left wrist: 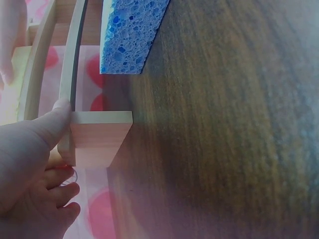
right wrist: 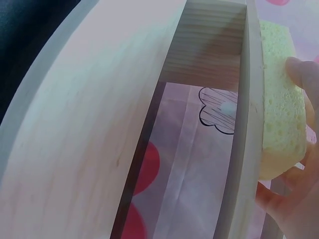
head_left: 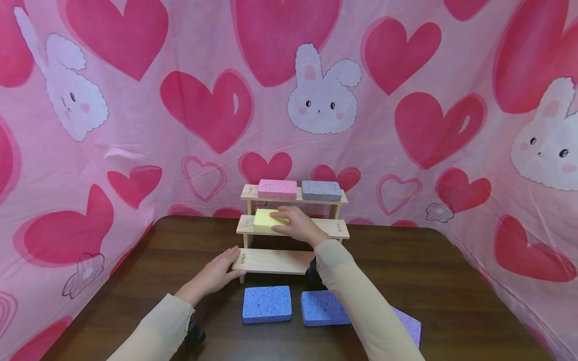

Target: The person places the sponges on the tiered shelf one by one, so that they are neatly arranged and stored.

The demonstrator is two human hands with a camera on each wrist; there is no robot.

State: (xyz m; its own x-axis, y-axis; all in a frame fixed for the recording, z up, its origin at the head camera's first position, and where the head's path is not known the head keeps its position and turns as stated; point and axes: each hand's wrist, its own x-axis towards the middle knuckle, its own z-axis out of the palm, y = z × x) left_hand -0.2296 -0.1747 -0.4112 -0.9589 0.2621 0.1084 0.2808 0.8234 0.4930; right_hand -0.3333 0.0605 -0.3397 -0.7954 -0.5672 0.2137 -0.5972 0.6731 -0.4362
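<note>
A three-tier wooden display stand [head_left: 275, 261] stands on the table. My left hand [head_left: 211, 276] holds the left end of its lowest board. In the left wrist view, the thumb [left wrist: 52, 122] lies on that board's front edge, with fingers around the end. On the left part of the middle board sits a yellow sponge [head_left: 263, 220]. My right hand [head_left: 299, 225] grips this sponge by its right side. The right wrist view shows the yellow sponge [right wrist: 283, 99] resting on the board between fingers and thumb. A pink sponge [head_left: 277, 189] and a grey sponge [head_left: 321, 190] lie side by side on the top board.
Two blue sponges, one left [head_left: 267, 305] and one right [head_left: 322, 308], lie on the brown table [head_left: 451, 296] before the stand. My right forearm partly covers a purple sponge [head_left: 410, 325]. Behind hangs a pink cloth [head_left: 271, 120] with hearts and rabbits.
</note>
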